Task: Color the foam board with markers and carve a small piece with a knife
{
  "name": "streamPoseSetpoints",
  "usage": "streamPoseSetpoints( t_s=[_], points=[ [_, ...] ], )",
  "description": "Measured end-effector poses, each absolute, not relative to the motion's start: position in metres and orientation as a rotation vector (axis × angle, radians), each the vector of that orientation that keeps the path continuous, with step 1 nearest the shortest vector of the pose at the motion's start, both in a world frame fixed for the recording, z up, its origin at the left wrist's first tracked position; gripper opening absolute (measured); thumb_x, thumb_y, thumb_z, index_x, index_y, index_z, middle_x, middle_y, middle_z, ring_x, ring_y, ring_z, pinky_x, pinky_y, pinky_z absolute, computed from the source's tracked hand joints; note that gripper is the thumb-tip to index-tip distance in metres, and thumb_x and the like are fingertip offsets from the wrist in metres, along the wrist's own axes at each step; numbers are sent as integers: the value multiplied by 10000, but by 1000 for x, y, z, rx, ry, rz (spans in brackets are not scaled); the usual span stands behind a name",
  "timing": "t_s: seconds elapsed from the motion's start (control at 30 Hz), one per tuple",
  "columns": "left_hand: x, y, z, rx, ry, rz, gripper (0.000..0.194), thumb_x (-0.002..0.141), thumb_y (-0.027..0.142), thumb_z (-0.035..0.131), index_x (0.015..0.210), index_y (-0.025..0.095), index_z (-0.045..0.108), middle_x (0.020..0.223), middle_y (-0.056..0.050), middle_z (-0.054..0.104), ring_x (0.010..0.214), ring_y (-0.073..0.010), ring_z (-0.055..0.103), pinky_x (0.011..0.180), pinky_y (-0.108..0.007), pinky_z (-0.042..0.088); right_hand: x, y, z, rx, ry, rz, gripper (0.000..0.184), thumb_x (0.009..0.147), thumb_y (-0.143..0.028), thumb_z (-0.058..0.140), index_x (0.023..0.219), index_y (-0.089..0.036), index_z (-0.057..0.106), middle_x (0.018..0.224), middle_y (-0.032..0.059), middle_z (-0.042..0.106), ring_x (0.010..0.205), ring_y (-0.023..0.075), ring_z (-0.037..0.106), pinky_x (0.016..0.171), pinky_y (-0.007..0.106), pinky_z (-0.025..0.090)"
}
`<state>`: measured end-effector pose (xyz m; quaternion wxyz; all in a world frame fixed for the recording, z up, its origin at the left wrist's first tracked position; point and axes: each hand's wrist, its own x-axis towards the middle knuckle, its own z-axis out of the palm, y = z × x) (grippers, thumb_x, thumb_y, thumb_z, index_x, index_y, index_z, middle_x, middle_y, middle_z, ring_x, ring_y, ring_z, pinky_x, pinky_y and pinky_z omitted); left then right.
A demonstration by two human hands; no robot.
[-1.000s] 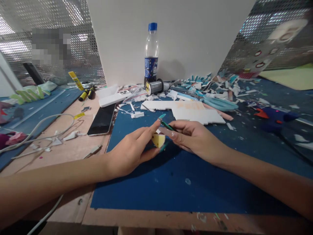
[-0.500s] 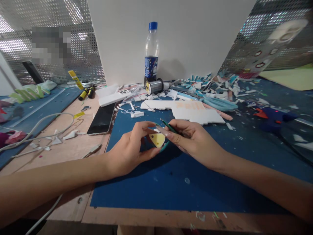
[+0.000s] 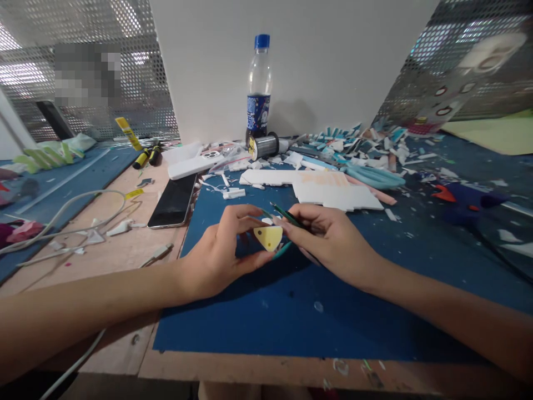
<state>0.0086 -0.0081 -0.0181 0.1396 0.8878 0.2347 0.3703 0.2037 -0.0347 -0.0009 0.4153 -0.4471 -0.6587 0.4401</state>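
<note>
Between the thumb and fingers of my left hand [image 3: 216,250] is a small yellow rounded-triangle piece [image 3: 268,239] with dark dots on its face. My right hand [image 3: 333,233] grips a thin dark green pencil-like tool [image 3: 285,213], its tip pointing up and left. The right fingertips are close to the piece's upper right corner; I cannot tell whether they touch it. Curved teal shapes show by the left fingertips, perhaps long nails. Both hands are above a blue mat [image 3: 250,328].
Beyond the hands lie a white foam board piece [image 3: 337,194], a wire spool [image 3: 266,146], a bottle [image 3: 259,94] and many foam scraps. A phone [image 3: 172,203] and a white cable [image 3: 158,255] are at left. A dark blue glue gun [image 3: 470,205] lies at right.
My right thumb has drawn back slightly to the right, so more of the yellow piece's upper right corner shows. My left hand keeps its hold, nearly still.
</note>
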Motion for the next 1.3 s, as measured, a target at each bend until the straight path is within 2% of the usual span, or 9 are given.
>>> streamPoseSetpoints(
  t_s=[0.13, 0.33, 0.47, 0.6, 0.77, 0.9, 1.03, 1.17, 1.3],
  points=[
    [9, -8, -16, 2549, 703, 1086, 326, 867, 268, 578, 1087, 167, 359, 941, -68, 676, 803, -121, 682, 660, -183, 564, 205, -36, -2, -1188, -1655, 1117, 226, 875, -278, 570, 696, -167, 489, 462, -88, 388, 369, 29, 363, 363, 181, 254],
    [8, -5, -12, 2607, 767, 1032, 204, 864, 263, 566, 1016, 176, 462, 838, -24, 671, 685, -107, 662, 545, -176, 524, 205, -35, 4, -1179, -1590, 1088, 263, 893, -362, 537, 723, -164, 502, 468, -79, 384, 388, 43, 352, 384, 195, 268],
    [8, -5, -11, 2639, 789, 1041, 201, 868, 258, 562, 1038, 170, 499, 862, -33, 688, 722, -126, 678, 551, -187, 539, 207, -36, 5, -1144, -1649, 1143, 328, 910, -382, 505, 661, -170, 477, 419, -78, 382, 354, 41, 343, 389, 200, 277],
    [8, -6, -11, 2596, 804, 969, 296, 866, 254, 566, 1126, 157, 463, 1051, -90, 690, 905, -168, 694, 688, -223, 587, 209, -38, 5, -1109, -1645, 1210, 342, 910, -349, 508, 621, -172, 463, 409, -75, 397, 341, 33, 346, 388, 194, 291],
    [9, -6, -12, 2520, 794, 952, 359, 858, 215, 578, 1161, 144, 400, 1179, -143, 644, 1085, -194, 632, 860, -266, 569, 211, -36, 4, -1058, -1551, 1323, 304, 872, -337, 546, 629, -161, 495, 399, -80, 372, 328, 23, 283, 333, 194, 188],
    [9, -7, -13, 2520, 798, 955, 376, 856, 209, 581, 1174, 155, 388, 1164, -136, 655, 1077, -191, 636, 868, -279, 569, 211, -36, 6, -1060, -1534, 1356, 190, 850, -314, 574, 776, -140, 587, 396, -95, 345, 324, 25, 252, 327, 197, 151],
    [8, -7, -13, 2577, 812, 962, 360, 865, 224, 567, 1178, 145, 407, 1163, -134, 655, 1062, -189, 645, 861, -274, 567, 210, -37, 7, -1087, -1562, 1322, 242, 853, -313, 569, 673, -155, 536, 393, -88, 343, 325, 26, 273, 330, 199, 168],
    [8, -5, -13, 2718, 810, 945, 261, 889, 245, 530, 1130, 150, 494, 1024, -91, 702, 926, -176, 688, 755, -258, 582, 209, -37, 8, -1121, -1573, 1318, 259, 848, -304, 566, 641, -175, 480, 400, -96, 308, 321, 24, 261, 322, 196, 155],
    [7, -2, -13, 2767, 760, 1015, 214, 897, 257, 527, 1066, 129, 559, 980, -100, 689, 913, -174, 659, 799, -285, 556, 208, -36, 10, -1151, -1584, 1319, 256, 837, -297, 570, 636, -181, 461, 392, -100, 289, 319, 27, 249, 328, 203, 150]
  ],
)
